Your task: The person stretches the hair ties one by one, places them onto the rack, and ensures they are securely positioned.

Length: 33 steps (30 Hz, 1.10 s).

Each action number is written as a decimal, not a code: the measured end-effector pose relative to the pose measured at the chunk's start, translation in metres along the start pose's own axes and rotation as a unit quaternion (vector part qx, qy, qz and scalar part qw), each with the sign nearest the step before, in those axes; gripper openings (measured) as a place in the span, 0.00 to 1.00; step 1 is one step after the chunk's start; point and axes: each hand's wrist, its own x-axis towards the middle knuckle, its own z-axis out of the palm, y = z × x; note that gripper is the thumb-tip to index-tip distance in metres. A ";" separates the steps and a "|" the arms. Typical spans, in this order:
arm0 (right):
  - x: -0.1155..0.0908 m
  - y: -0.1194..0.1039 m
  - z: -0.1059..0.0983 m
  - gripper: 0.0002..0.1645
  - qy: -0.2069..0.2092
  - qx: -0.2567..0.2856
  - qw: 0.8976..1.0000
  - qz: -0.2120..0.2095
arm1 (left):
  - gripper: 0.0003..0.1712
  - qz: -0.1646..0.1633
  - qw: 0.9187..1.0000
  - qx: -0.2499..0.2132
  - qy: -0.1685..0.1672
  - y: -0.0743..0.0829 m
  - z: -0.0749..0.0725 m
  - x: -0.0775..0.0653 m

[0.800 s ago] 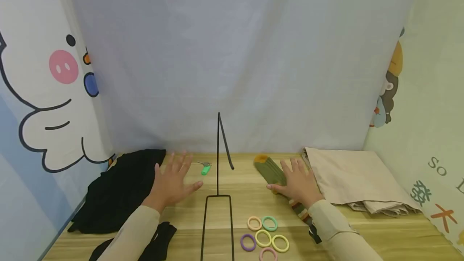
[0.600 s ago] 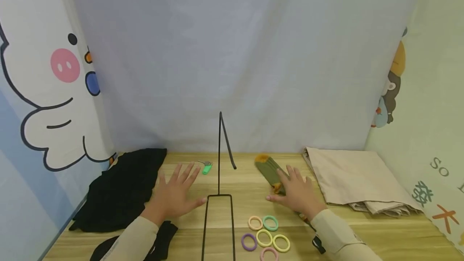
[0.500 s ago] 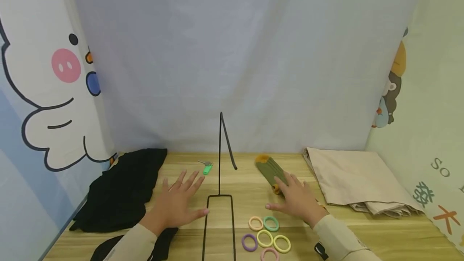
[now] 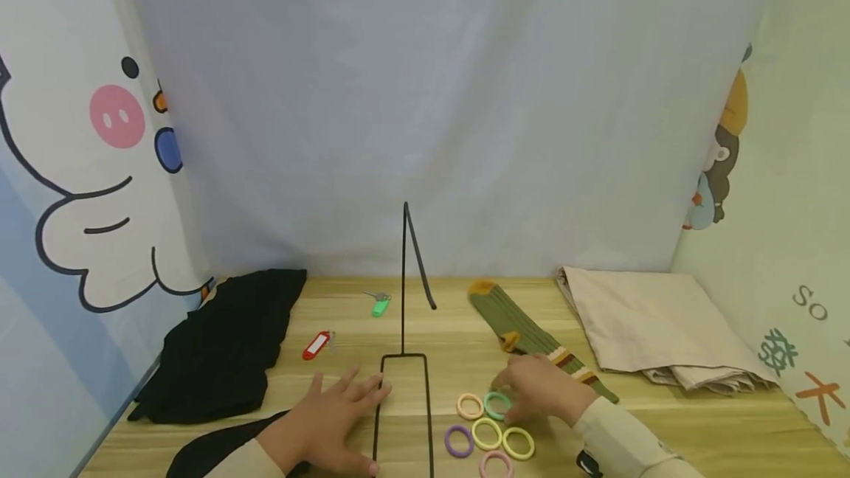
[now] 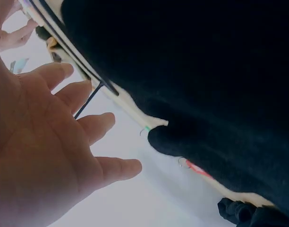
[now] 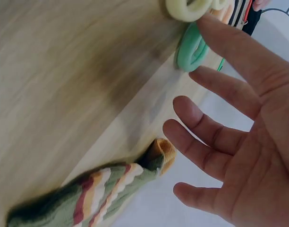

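My left hand (image 4: 325,419), fingers spread, is above the left side of the black wire stand (image 4: 402,293), beside a black cloth (image 4: 206,448). Its palm shows bare in the left wrist view. My right hand (image 4: 541,389) hovers at the green ring (image 4: 496,405), thumb and index finger parted close to it; whether they touch it I cannot tell. The other fingers are loosely bent and hold nothing. Around lie an orange ring (image 4: 470,406), a purple ring (image 4: 459,441), two yellow rings (image 4: 487,433) and a pink ring (image 4: 496,465). A green striped sock (image 4: 524,332) lies just beyond the right hand.
A black folded garment (image 4: 219,352) lies at the left, a beige folded cloth (image 4: 657,323) at the right. Behind the left hand are a red key tag (image 4: 316,345) and a key with a green tag (image 4: 381,307). A small black object (image 4: 588,463) lies near the right sleeve.
Both hands have drawn back toward the person. The left uncovers the red key tag; the right has left the sock and come down to the green ring, its fingers bending.
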 end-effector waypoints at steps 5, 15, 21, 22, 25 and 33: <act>0.003 -0.001 0.003 0.21 -0.007 0.006 1.000 -0.004 | 0.54 -0.004 1.000 0.012 -0.023 0.000 0.003 0.001; 0.000 -0.002 0.002 0.09 0.005 0.041 0.999 -0.016 | 0.55 -0.005 1.000 0.019 -0.024 0.002 0.002 0.002; 0.000 -0.005 -0.005 0.08 0.037 0.057 0.998 -0.015 | 0.56 -0.003 1.000 0.020 -0.017 0.007 -0.002 0.002; 0.000 -0.007 -0.007 0.08 0.046 0.057 0.997 -0.021 | 0.56 -0.003 1.000 0.022 -0.017 0.007 -0.002 0.001; -0.003 -0.017 -0.016 0.09 0.078 0.069 0.993 -0.046 | 0.57 -0.003 1.000 0.020 -0.017 0.009 -0.004 0.001; -0.015 -0.072 -0.055 0.07 0.305 0.056 0.924 -0.222 | 0.57 -0.016 0.999 0.028 -0.030 0.011 -0.005 0.000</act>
